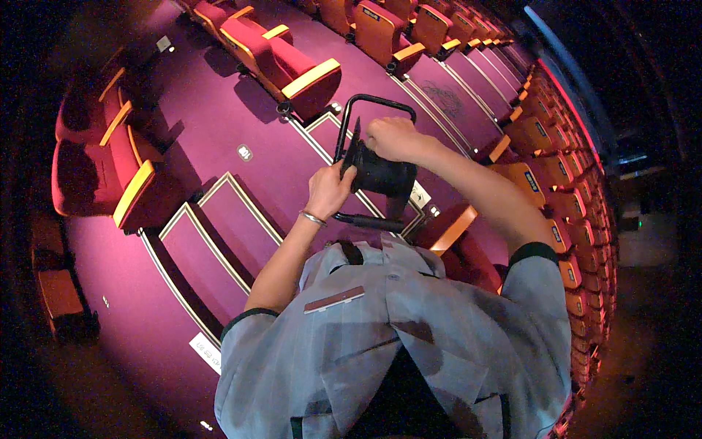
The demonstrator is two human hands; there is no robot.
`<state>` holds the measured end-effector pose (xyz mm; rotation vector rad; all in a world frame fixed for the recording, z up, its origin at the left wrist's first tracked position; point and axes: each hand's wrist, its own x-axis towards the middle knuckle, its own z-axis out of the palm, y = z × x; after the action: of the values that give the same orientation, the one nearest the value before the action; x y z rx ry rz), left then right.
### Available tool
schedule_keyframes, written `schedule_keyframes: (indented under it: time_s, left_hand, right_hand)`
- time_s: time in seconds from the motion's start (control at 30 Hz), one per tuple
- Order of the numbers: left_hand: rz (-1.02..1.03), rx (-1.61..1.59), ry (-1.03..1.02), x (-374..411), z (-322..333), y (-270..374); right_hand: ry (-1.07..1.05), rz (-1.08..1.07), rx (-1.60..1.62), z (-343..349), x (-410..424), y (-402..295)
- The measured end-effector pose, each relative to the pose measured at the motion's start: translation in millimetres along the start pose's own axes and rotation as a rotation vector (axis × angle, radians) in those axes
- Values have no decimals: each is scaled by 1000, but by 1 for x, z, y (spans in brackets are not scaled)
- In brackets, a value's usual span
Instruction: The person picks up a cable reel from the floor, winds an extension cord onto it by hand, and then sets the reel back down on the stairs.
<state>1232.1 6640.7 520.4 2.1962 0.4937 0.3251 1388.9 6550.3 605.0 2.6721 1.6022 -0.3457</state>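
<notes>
In front of my waist is a black device [378, 173] with a rounded, drum-like body and a thin, pointed dark flap on its left side. A black tubular frame [378, 99] loops around it above and below. My left hand [330, 189] grips the device's left edge, thumb on top, with a metal bracelet at the wrist. Curled at the upper end of the body is my right hand [394, 139], its knuckles upward. What its fingers hold is hidden. Below the body, a dark part [396, 207] reaches down toward the lower frame bar.
Purple carpeted steps [236, 219] with pale edge strips descend around me. Red theatre seats with wooden armrests stand ahead [290, 60], at left [104, 170] and close by my right side [458, 247]. Many seat rows [548, 137] fill the right. White signs [205, 354] bear writing.
</notes>
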Motion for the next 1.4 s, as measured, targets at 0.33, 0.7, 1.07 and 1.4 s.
schedule_keyframes:
  time_s: [0.33,0.7,1.07,1.4]
  left_hand:
    - [-137,-154,-20,4,65,-36]
    - [-214,-237,-156,15,166,-59]
    - [-200,-419,-68,102,197,-34]
    - [-293,-522,-150,202,200,-67]
  right_hand:
    - [-103,98,-17,57,-9,18]
    - [45,100,141,129,-14,71]
    - [53,-53,62,141,27,145]
    - [-140,-141,-5,132,117,181]
